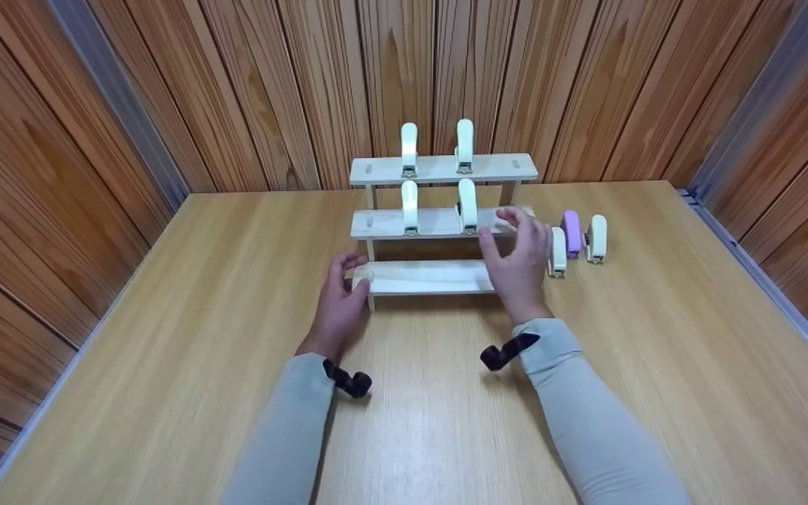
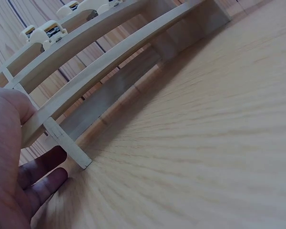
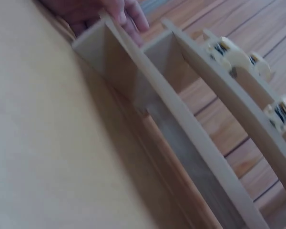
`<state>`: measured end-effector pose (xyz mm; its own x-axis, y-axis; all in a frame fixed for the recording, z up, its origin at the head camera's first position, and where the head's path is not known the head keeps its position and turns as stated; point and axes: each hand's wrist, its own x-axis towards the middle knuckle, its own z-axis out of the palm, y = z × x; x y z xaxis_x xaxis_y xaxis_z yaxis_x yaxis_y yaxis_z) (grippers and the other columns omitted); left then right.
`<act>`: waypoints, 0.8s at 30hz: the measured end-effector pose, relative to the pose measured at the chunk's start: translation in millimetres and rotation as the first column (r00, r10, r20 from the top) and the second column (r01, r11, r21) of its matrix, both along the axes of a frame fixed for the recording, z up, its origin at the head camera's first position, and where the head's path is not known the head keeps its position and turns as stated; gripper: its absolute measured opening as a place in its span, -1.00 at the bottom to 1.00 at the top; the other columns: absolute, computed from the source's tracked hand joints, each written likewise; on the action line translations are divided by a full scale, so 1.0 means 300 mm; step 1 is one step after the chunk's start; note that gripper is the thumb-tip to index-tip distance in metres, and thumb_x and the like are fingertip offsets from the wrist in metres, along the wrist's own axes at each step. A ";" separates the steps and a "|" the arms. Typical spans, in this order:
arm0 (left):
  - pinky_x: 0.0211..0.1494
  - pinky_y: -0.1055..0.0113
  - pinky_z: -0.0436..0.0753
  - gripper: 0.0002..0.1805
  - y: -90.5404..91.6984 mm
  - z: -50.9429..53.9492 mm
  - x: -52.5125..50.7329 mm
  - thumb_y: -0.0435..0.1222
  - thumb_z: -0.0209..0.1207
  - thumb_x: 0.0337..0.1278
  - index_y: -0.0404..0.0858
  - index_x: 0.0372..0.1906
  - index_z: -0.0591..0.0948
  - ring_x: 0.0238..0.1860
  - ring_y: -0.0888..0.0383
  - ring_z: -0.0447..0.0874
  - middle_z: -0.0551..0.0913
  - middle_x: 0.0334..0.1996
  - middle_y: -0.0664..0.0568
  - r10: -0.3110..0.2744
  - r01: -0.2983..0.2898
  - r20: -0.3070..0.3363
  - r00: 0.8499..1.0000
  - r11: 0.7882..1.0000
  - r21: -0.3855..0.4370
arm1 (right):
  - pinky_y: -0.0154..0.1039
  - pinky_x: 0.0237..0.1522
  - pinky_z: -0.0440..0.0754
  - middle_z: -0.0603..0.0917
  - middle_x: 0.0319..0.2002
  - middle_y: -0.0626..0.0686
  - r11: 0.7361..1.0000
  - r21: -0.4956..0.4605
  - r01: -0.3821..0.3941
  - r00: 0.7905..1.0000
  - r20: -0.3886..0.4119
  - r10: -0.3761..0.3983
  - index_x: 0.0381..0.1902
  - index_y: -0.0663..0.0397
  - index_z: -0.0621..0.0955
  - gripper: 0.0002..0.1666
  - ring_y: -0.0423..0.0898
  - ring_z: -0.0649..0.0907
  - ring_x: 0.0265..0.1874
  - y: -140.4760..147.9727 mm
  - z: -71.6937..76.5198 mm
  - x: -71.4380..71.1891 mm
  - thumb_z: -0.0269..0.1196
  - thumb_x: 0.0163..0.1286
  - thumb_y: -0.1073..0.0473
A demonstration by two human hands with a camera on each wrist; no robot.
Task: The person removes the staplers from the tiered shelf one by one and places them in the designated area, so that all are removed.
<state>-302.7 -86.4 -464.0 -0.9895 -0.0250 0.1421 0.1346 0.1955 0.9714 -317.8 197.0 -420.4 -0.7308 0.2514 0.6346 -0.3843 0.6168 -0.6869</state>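
- The left hand [image 1: 336, 305] is at the left end of the lowest shelf [image 1: 432, 277], thumb and fingers about the corner; I cannot tell whether they truly grip. A one-sided push there could, I'd guess, twist the stand.
- The wooden stand [image 1: 383, 223] sits toward the far side of the table [image 1: 432, 407]. If jolted or lifted unevenly, it might tip.
- Four white staplers ride on it, two on the top shelf [image 1: 439, 167], two on the middle one, metal ends toward the near edge. Nothing visible fastens them, so a tilt toward the person could slide them off.
- The right hand [image 1: 522, 263] is by the stand's right end, thumb and fingers spread, gripping nothing I can see; a careless sweep might knock the nearest stapler.
- Farther right, three more staplers, one purple [image 1: 571, 233], stand close together; a rightward shove could topple them.
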 end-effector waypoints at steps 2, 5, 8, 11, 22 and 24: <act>0.41 0.08 0.27 -0.47 -0.002 0.001 0.000 -0.27 0.08 0.43 -0.08 0.42 0.28 0.35 0.16 0.31 0.47 0.26 0.20 -0.003 0.003 -0.015 1.000 1.000 0.001 | -0.05 0.53 -0.23 0.64 0.14 -0.09 1.000 0.010 -0.007 1.000 -0.004 0.007 0.24 0.00 0.49 -0.38 -0.05 0.41 0.29 -0.030 0.003 -0.004 0.31 0.37 -0.18; 0.40 0.08 0.27 -0.49 -0.004 0.005 0.001 -0.28 0.09 0.43 -0.07 0.40 0.29 0.35 0.16 0.32 0.48 0.26 0.20 0.001 -0.001 -0.015 1.000 1.000 0.004 | -0.06 0.53 -0.35 0.66 0.14 -0.06 1.000 0.018 -0.011 1.000 0.014 0.011 0.24 0.02 0.49 -0.37 -0.04 0.44 0.30 -0.071 0.004 -0.009 0.34 0.35 -0.16; 0.42 0.09 0.26 -0.48 -0.007 0.010 0.004 -0.24 0.09 0.43 -0.03 0.41 0.28 0.35 0.18 0.31 0.47 0.26 0.23 0.001 -0.001 0.005 1.000 1.000 0.009 | -0.05 0.53 -0.36 0.66 0.15 -0.03 1.000 0.002 -0.004 0.999 0.051 0.004 0.25 0.00 0.50 -0.36 -0.03 0.45 0.30 -0.106 0.010 -0.010 0.36 0.33 -0.15; 0.40 0.09 0.33 -0.46 -0.010 0.011 0.005 -0.22 0.08 0.44 -0.04 0.44 0.26 0.32 0.15 0.35 0.45 0.27 0.23 -0.004 0.003 0.019 1.000 1.000 0.019 | -0.06 0.53 -0.37 0.64 0.17 -0.02 1.000 -0.018 0.003 0.997 0.080 -0.001 0.26 -0.04 0.49 -0.36 -0.02 0.44 0.32 -0.133 0.017 -0.012 0.37 0.33 -0.14; 0.38 0.08 0.36 -0.45 -0.004 -0.001 0.004 -0.21 0.08 0.47 -0.05 0.46 0.25 0.30 0.13 0.38 0.42 0.34 0.16 -0.030 0.028 0.042 0.999 0.998 0.056 | -0.05 0.52 -0.41 0.65 0.14 0.01 0.996 -0.028 0.080 0.990 0.121 -0.076 0.23 -0.01 0.50 -0.44 0.02 0.45 0.30 -0.166 0.010 -0.030 0.39 0.34 0.01; 0.38 0.08 0.36 -0.45 -0.004 -0.003 0.004 -0.21 0.08 0.47 -0.05 0.46 0.25 0.31 0.13 0.38 0.41 0.36 0.13 -0.033 0.030 0.039 0.999 0.997 0.067 | -0.05 0.52 -0.40 0.66 0.12 0.00 0.996 -0.029 0.088 0.990 0.114 -0.084 0.22 -0.01 0.50 -0.45 0.02 0.45 0.29 -0.167 0.011 -0.033 0.40 0.34 0.03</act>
